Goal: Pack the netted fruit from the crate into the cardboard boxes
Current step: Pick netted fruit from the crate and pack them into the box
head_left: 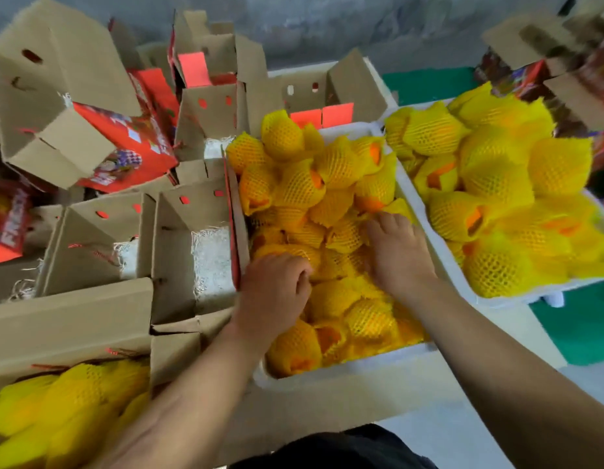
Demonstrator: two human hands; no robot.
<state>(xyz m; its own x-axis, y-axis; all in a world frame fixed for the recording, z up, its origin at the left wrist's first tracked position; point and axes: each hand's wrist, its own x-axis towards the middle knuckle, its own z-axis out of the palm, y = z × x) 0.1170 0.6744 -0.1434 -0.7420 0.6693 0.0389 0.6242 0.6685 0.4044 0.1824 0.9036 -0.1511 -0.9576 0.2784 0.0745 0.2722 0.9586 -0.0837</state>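
A white crate (378,362) in front of me is heaped with oranges wrapped in yellow foam netting (300,187). Both hands are down among the fruit. My left hand (271,292) curls its fingers round a netted fruit (293,253) near the crate's left side. My right hand (397,253) reaches into the pile at the middle, fingers dug between netted fruits; what it holds is hidden. Left of the crate stand open cardboard boxes (192,252) with white shredded padding at the bottom. A box at lower left (66,411) is filled with netted fruit.
A second white crate (439,238) heaped with netted fruit stands to the right. Folded and open red-printed cartons (124,147) pile up at the back left, more at the far right (585,79). Green floor (578,330) shows at right.
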